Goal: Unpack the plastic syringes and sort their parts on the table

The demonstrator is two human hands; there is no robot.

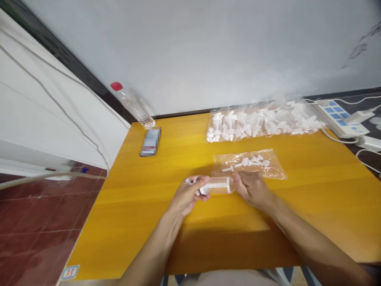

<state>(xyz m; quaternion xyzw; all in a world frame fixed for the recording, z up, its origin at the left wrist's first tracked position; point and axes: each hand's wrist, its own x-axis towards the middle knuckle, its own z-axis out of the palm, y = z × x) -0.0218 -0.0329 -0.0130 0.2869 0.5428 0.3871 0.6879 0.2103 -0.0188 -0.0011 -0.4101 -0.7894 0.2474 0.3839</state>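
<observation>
Both hands are clamped on a small clear bottle (218,185), left hand (187,195) at its white pump end, right hand (251,188) gripping the base, just in front of the small plastic bag (268,169).

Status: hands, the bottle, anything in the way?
Left hand shut on white pump cap. Right hand shut on small clear bottle, held level over yellow table. Small parts bag just behind hands; not blocking.

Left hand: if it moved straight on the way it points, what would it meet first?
The left hand already grips the bottle; beyond it, probably the small bag, though depth is unclear.
</observation>
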